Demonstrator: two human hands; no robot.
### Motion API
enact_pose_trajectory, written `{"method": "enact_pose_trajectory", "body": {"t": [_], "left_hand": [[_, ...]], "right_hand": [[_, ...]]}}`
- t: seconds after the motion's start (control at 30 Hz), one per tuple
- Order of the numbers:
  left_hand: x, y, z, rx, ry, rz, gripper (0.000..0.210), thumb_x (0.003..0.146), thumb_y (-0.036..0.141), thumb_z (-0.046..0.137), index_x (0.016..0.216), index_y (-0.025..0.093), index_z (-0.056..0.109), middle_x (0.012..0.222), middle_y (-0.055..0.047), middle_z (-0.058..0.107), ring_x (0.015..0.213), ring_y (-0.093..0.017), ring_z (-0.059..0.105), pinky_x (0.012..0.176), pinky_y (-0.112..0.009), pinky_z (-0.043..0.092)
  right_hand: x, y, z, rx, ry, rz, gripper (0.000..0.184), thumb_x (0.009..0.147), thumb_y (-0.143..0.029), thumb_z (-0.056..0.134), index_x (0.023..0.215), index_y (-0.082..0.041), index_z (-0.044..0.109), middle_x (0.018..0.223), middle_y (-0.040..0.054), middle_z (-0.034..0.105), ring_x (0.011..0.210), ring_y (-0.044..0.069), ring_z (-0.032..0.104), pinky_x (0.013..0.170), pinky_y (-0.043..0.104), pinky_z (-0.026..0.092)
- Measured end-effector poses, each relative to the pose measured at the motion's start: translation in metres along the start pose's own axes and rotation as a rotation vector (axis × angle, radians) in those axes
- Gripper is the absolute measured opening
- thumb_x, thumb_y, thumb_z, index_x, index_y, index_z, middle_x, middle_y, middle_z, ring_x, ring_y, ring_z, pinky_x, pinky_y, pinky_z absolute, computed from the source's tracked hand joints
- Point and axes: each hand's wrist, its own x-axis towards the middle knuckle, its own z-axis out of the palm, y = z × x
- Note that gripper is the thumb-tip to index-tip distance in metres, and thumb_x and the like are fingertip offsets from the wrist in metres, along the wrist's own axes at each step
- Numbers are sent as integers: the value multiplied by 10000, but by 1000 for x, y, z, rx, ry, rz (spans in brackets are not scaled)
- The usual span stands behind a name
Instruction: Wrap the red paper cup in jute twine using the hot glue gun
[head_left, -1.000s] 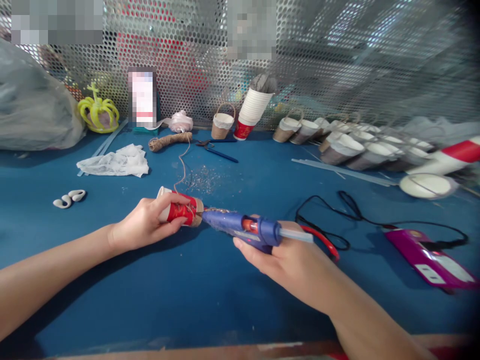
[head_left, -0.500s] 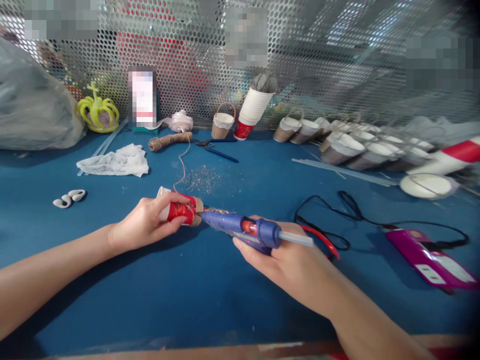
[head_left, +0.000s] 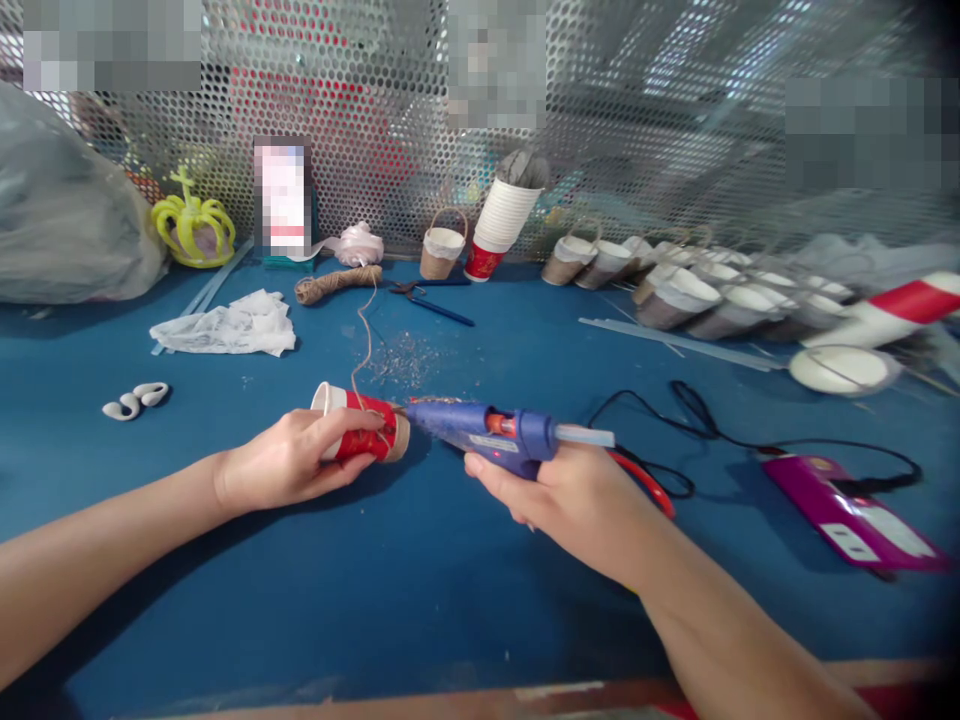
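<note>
My left hand point(head_left: 300, 455) is closed around a red and white paper cup point(head_left: 391, 410), which lies on its side with its open white rim to the left. Twine circles the cup's base end, and a loose strand of twine point(head_left: 366, 345) runs up from it to a twine bundle point(head_left: 339, 285). In my right hand point(head_left: 577, 500) is a blue glue gun point(head_left: 465, 430) with a clear glue stick point(head_left: 585, 436) out of its back. Its nozzle points left, at the upper edge of the twine-wrapped end; whether it touches cannot be made out.
Blue-handled pliers point(head_left: 435, 300) lie behind the glue gun. A purple power strip point(head_left: 847, 510) with a black cable is at right. Several twine-handled cups point(head_left: 682, 295) stand along the back right, near a paper cup stack point(head_left: 501, 225). White earbuds point(head_left: 135, 400) lie at left.
The nozzle has shifted from the middle of the cup's end to its upper edge. The glue gun has levelled, and the cup has turned slightly in my left hand.
</note>
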Motion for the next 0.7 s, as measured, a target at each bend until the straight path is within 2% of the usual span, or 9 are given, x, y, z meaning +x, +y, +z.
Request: {"method": "enact_pose_trajectory", "body": {"t": [0.17, 0.5, 0.7], "left_hand": [[-2, -1, 1, 62, 2, 24, 232, 867, 234, 487, 1071, 122, 477, 740, -65, 701, 529, -136, 647, 476, -204, 483], [-1, -1, 2, 51, 8, 18, 221, 858, 219, 500, 1058, 127, 488, 724, -49, 690, 546, -126, 648, 503, -193, 492], [0, -2, -2, -50, 32, -123, 233, 850, 218, 484, 1071, 145, 489, 825, -54, 699, 586, -98, 648, 526, -166, 500]], "right_hand": [[5, -3, 1, 132, -42, 146, 206, 782, -294, 524, 598, -207, 496, 406, -60, 481, 343, 91, 468, 364, 219, 358], [15, -3, -1, 220, -87, 121, 219, 778, -275, 521, 581, -185, 491, 407, -54, 481, 351, 71, 462, 381, 186, 383], [11, -6, -8, 306, -116, 235, 172, 757, -315, 547, 687, -158, 558, 400, -55, 474, 350, 81, 447, 367, 203, 393]]}}
